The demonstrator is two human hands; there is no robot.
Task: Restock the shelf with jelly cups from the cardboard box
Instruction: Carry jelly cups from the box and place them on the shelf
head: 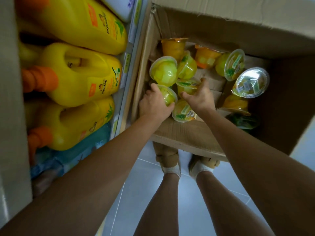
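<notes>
An open cardboard box [187,133] stands on the floor and holds several yellow and orange jelly cups lying at all angles. My left hand [153,104] reaches into the box's left side and grips a yellow jelly cup [167,96] lying on its side. My right hand [199,96] is just to the right, its fingers and thumb curled round another yellow jelly cup [187,86]. A further cup [184,111] lies between and below my hands. A clear-lidded cup [250,82] lies at the box's right.
To the left a shelf [124,92] holds big yellow jugs [81,74] with orange caps and a blue pack [71,150]. My feet in tan shoes [170,160] stand on pale floor tiles [185,193] just before the box.
</notes>
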